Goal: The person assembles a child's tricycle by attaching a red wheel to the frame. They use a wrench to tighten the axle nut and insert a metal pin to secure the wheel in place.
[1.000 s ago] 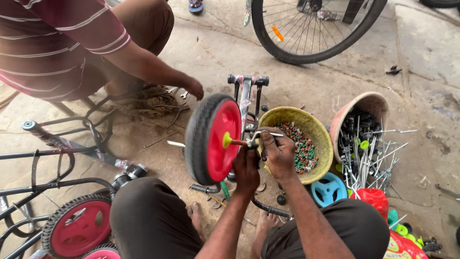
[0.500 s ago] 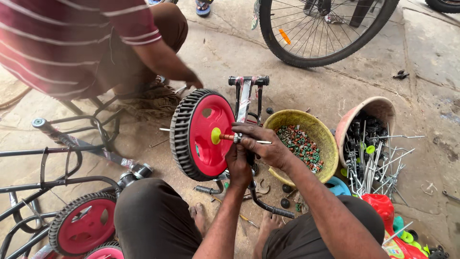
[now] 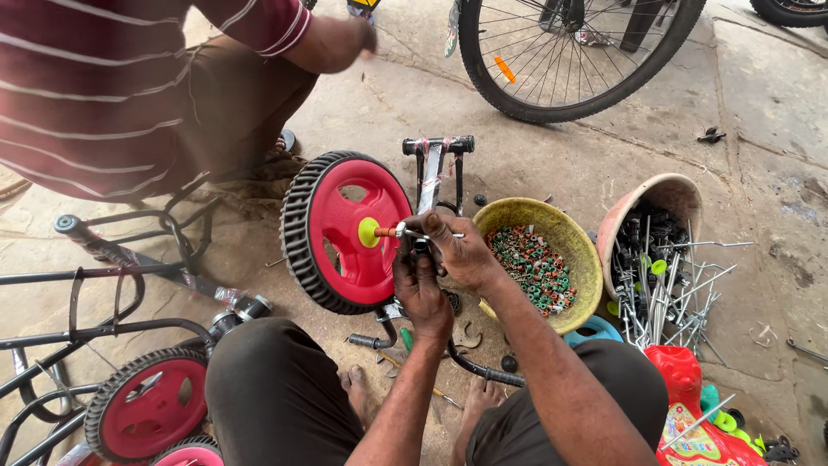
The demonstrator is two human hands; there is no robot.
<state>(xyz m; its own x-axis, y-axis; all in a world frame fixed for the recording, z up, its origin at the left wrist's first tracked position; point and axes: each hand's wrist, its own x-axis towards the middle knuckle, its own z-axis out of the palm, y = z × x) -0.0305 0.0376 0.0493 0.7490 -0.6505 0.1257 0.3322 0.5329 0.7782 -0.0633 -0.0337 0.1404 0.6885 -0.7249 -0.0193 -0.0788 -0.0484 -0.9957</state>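
- Right hand (image 3: 461, 255): fingers pinched shut on a thin metal axle rod (image 3: 412, 233) at the yellow hub (image 3: 369, 231) of a red plastic wheel w/ black ribbed tyre (image 3: 345, 231); an orange bit sits on the rod just beside the hub.
- Left hand (image 3: 420, 289): just below the right, touching it; curled tight around the black metal frame (image 3: 435, 177) behind the wheel.
- Wheel stands upright on the concrete floor (image 3: 759, 155), mid-view, in front of the person's knees; frame's black crossbar rises above it.
- Yellow bowl (image 3: 580, 250) of small red/green washers sits just right of the hands, touching the right forearm.
- Pinkish bucket (image 3: 664, 192) of metal rods & bolts farther right, near the bowl.
- Second red wheel (image 3: 147, 404) at floor's lower-left, by black tubing.
- Another person in a striped maroon shirt (image 3: 86, 95) crouches upper-left; bicycle wheel (image 3: 573, 52) at top edge.
- Red toy part (image 3: 690, 414) lower-right.
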